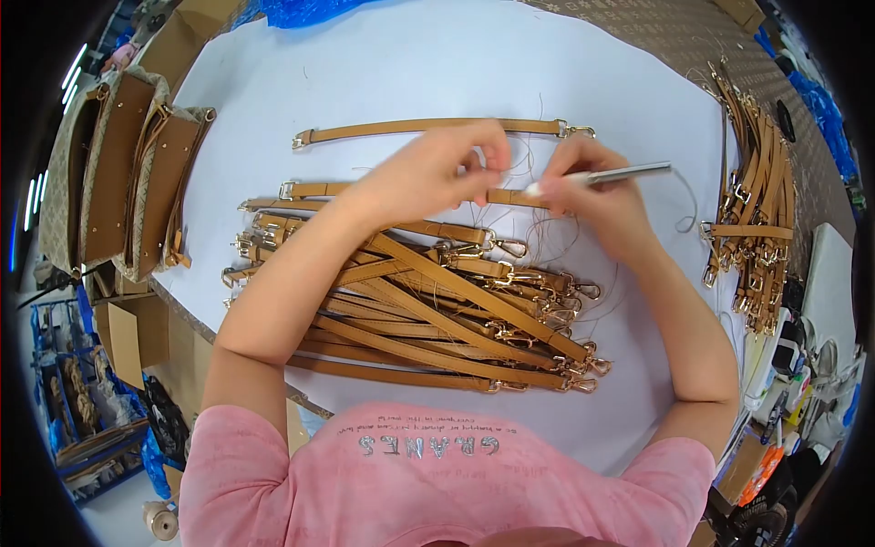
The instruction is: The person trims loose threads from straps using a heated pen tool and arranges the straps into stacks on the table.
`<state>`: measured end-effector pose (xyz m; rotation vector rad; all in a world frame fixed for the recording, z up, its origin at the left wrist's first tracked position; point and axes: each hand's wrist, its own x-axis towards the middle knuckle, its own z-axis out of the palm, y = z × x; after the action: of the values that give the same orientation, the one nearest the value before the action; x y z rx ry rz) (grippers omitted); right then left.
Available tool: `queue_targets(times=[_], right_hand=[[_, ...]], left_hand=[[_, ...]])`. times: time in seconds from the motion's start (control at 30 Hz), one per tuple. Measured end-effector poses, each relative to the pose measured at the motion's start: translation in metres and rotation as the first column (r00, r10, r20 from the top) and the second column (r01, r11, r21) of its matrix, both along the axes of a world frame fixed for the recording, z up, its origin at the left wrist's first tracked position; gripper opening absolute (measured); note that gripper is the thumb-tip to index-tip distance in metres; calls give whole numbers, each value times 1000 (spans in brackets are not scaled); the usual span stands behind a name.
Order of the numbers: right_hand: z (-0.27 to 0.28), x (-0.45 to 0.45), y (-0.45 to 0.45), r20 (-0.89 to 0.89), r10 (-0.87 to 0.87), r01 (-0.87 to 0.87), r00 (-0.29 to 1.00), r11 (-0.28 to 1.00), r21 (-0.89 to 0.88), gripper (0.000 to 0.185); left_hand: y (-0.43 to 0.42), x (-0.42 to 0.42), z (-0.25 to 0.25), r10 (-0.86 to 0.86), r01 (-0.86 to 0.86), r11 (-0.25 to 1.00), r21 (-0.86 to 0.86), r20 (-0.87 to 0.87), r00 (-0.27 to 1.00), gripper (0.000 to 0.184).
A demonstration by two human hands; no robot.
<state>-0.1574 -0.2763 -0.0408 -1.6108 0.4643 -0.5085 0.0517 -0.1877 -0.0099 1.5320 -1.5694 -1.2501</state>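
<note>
Slightly blurred, my left hand point(460, 166) is over the middle of the white table, its fingers curled and pinched on a fine loose thread point(530, 157). My right hand point(592, 191) is closed around a slim silver pen-like tool point(629, 171) with a pale tip and a thin cord at its far end. Under both hands lies a tan leather strap point(519, 197), the tool's tip close to its right part; my left wrist covers some of it. Beyond the hands another tan strap point(437, 126) with metal clasps lies straight.
A pile of tan straps point(428, 310) with gold clasps lies nearest my body, and another strap bundle point(752, 210) is at the right edge. Several handbags point(118, 173) stand at the left. Blue plastic point(314, 11) is at the back of the white table point(392, 55).
</note>
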Motion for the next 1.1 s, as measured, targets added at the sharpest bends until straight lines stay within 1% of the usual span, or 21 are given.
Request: queue_targets(times=[0.03, 0.07, 0.1, 0.13, 0.17, 0.23, 0.27, 0.3, 0.37, 0.4, 0.5, 0.77, 0.97, 1.07, 1.1], right_hand=[[1, -1, -4, 72, -63, 51, 995, 985, 162, 13], [3, -2, -8, 132, -137, 88, 982, 942, 323, 14], [5, -3, -10, 177, -216, 108, 960, 872, 477, 14], [7, -5, -10, 178, -216, 108, 960, 872, 478, 14], [11, -7, -9, 123, -170, 110, 978, 913, 393, 14], [15, -9, -7, 0, -91, 89, 996, 972, 216, 15], [13, -9, -6, -2, -89, 88, 996, 972, 217, 15], [9, -9, -4, -17, -63, 65, 998, 991, 118, 15], [4, -6, -1, -52, -13, 9, 999, 996, -84, 16], [4, -6, -1, -51, -11, 7, 999, 997, -83, 16], [6, -6, 1, -92, -4, -7, 996, 993, -116, 16], [5, -5, 1, -85, 1, -16, 996, 985, -171, 16], [4, -5, 2, -84, -9, -6, 996, 984, -179, 16], [3, -5, 2, -87, -11, -6, 996, 980, -197, 16], [2, -6, 1, -83, -12, -3, 996, 984, -180, 15]], left_hand=[[1, -4, -3, -2, 2, 1000, -2, 3, 1000, 12], [2, -11, -12, -34, 67, 979, -191, 170, 985, 11], [4, -17, -21, -31, 157, 920, -359, 332, 943, 10], [4, -20, -23, 7, 265, 827, -496, 480, 877, 9], [4, -18, -23, 7, 264, 828, -495, 479, 878, 9], [1, -11, -20, -87, 209, 920, -331, 349, 933, 8], [0, -9, -19, -122, 191, 952, -239, 274, 954, 9], [0, -7, -20, -121, 188, 953, -238, 272, 955, 9], [-2, -3, -20, -99, 134, 973, -187, 184, 978, 9], [-2, -2, -20, -87, 109, 981, -160, 141, 986, 10], [-2, -3, -17, -77, 102, 981, -163, 155, 985, 10], [-2, -3, -16, -80, 107, 981, -165, 161, 984, 11], [-2, -3, -15, -87, 112, 982, -155, 159, 984, 11], [-2, -2, -16, -67, 88, 984, -153, 140, 988, 12], [-2, -2, -17, -67, 89, 984, -155, 141, 988, 12]])
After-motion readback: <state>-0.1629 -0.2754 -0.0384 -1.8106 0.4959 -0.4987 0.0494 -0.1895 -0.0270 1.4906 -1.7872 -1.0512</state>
